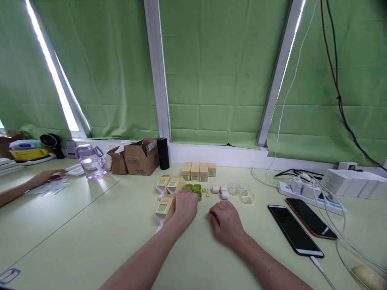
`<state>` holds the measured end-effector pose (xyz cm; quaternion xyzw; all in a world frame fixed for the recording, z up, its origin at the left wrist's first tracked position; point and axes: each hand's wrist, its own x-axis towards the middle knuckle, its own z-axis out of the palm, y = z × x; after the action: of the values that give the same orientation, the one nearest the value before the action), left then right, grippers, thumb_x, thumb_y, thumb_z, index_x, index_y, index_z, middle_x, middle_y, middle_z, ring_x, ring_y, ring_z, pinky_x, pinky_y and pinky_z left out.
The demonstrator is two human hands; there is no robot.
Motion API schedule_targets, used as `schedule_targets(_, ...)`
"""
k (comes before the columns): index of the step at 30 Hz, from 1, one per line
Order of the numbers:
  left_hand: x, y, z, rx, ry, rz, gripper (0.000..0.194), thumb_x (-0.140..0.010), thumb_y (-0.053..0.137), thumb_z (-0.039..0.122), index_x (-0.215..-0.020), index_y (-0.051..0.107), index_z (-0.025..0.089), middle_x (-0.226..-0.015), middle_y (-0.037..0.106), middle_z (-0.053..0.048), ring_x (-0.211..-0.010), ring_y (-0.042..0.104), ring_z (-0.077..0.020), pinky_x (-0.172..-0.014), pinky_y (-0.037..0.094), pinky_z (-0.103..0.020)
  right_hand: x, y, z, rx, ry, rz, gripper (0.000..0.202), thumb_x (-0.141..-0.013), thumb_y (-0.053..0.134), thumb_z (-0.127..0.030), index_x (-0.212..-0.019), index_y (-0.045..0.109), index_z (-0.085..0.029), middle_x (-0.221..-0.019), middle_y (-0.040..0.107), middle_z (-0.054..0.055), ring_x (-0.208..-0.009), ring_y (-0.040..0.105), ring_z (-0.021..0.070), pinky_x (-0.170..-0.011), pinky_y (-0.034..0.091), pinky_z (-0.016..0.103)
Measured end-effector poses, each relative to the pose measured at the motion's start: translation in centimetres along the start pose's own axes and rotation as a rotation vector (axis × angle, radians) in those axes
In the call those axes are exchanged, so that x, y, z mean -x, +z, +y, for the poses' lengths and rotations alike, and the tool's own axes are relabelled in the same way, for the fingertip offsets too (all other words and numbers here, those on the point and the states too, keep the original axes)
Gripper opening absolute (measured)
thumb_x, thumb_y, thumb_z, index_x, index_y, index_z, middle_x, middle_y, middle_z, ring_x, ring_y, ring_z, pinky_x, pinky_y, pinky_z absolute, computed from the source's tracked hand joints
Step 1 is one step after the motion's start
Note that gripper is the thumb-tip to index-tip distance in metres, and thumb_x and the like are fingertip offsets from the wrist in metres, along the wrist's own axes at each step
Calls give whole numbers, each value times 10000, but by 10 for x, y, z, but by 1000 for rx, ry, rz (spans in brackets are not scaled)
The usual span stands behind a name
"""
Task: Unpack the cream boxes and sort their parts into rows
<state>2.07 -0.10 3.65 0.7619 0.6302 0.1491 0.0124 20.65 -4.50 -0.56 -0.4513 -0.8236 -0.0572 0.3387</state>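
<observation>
My left hand (186,206) is curled and lowered at the small green square cups (197,187), partly covering them. Its fingertips are hidden behind the hand, so what they hold does not show. Just left of it stand several small beige cartons with open flaps, the nearest carton (165,207) beside my wrist. My right hand (226,219) rests on the table with fingers curled in and nothing visible in them. Ahead of it lie pale pink rolled pieces (224,195) and clear rounded cups (247,197) with yellow bits. Tiny yellowish pieces (205,190) lie between the green cups and pink pieces.
Several upright beige boxes (195,172) stand behind. Farther left are a cardboard box (141,158), a black cylinder (163,154) and a purple water bottle (92,163). Another person's hand (45,177) is at far left. Two phones, one white-edged (294,229), and a power strip (314,197) lie right.
</observation>
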Motion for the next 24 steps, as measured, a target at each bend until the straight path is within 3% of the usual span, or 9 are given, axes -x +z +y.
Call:
schedule_targets(6,1,-3,3,-184,19,-11,242,-814,581,-38,-824,762,122,-903,733,-186,-968,651,-312,-825,415,-385,-1,-3,-3,4,45,-80,121,-916,595,-148,-865,684,-212,-852,705,40,-839,579,202,-773,354,333)
schedule_targets(11,2,-7,4,-222,33,-18,237,-837,580,-8,-840,768,136,-892,740,-175,-987,652,-301,-824,425,-376,-3,-5,-6,46,22,-141,142,-923,635,-202,-1053,675,-240,-1120,723,54,-1090,573,242,-933,399,359)
schedule_targets(16,2,-12,6,-233,33,-19,246,-834,573,-1,-889,759,150,-905,751,-155,-991,661,-292,-821,436,-372,-4,-2,-5,72,29,-167,275,-964,588,-261,-1232,636,-223,-1354,658,87,-1352,455,298,-1109,326,421)
schedule_targets(24,10,-25,18,-241,84,9,308,-798,568,-22,-1012,710,148,-980,748,-178,-1056,653,-327,-871,436,-407,-9,2,-5,100,50,-189,306,-1010,520,-306,-1290,604,-214,-1396,640,109,-1413,427,306,-1163,268,465)
